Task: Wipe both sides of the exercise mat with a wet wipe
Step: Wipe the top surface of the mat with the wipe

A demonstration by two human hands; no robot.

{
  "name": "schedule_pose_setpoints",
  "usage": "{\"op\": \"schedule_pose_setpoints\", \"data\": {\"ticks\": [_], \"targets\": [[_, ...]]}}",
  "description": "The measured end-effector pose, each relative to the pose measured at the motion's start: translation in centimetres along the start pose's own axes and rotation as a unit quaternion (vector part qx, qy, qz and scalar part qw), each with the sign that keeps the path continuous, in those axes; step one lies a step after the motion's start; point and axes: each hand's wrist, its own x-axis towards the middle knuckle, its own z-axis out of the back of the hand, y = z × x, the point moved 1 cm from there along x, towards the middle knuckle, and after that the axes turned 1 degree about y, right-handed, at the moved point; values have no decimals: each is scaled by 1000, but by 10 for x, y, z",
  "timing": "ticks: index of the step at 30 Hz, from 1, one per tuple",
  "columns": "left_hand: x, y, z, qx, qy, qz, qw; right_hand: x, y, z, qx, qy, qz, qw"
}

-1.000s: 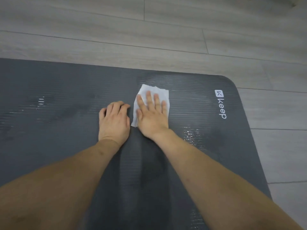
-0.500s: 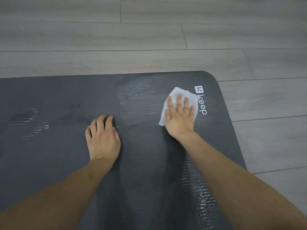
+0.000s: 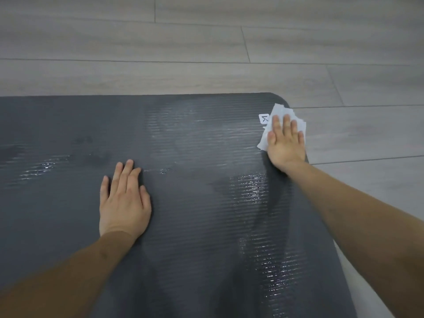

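Note:
A dark grey ribbed exercise mat (image 3: 195, 138) lies flat on the floor and fills most of the view, with wet shiny streaks across its right half. My right hand (image 3: 286, 143) presses flat on a white wet wipe (image 3: 278, 111) at the mat's far right corner, where the wipe hangs slightly over the right edge. A white logo square (image 3: 263, 118) peeks out just left of the wipe. My left hand (image 3: 124, 200) rests palm down on the mat near the middle, fingers together, holding nothing.
Grey wood-look floor planks (image 3: 206, 42) lie beyond the mat's far edge and to its right (image 3: 367, 138). The mat runs out of view to the left and toward me.
My right hand has slid the wipe rightward from beside my left hand to the mat's right corner, covering most of the logo. The left hand stays pressed on the mat.

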Motion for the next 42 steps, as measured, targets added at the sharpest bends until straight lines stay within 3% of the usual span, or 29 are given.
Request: {"op": "schedule_pose_setpoints", "data": {"ticks": [5, 7, 10, 13, 15, 19, 23, 26, 29, 32, 34, 38, 42], "targets": [[2, -3, 0, -1, -6, 4, 1000, -18, 30, -8, 8, -4, -28, 1000], [1, -3, 0, -1, -7, 4, 1000, -44, 75, -21, -19, 5, 41, 999], [1, -2, 1, -5, -13, 0, 1000, -102, 158, -47, -22, 29, 220, 975], [0, 0, 2, -5, -13, -2, 1000, -125, 170, -51, -23, 67, 325, 943], [0, 0, 2, -7, -15, -4, 1000, -103, 127, -46, -44, 26, 278, 959], [2, 2, 0, -10, -9, -4, 1000, -56, 8, -17, -24, -2, 41, 999], [2, 3, -1, -11, -7, -5, 1000, -58, 7, -14, 14, 4, -31, 999], [3, 3, 0, -36, -11, -7, 999, -88, 82, -38, -4, -8, 11, 1000], [-2, 6, 6, -97, -10, -23, 995, -145, 171, -63, -9, 14, 170, 985], [-11, 19, 14, -105, 16, -42, 993, -159, 177, -61, -11, 55, 246, 968], [-21, 34, 16, -65, 31, -63, 995, -139, 130, -52, -29, 31, 202, 978], [-34, 48, 12, -12, 28, -74, 997, -112, 36, -30, 2, 20, 12, 1000], [-36, 43, 10, -10, 3, -36, 999, -116, 84, -39, 19, 23, -18, 999]]}}
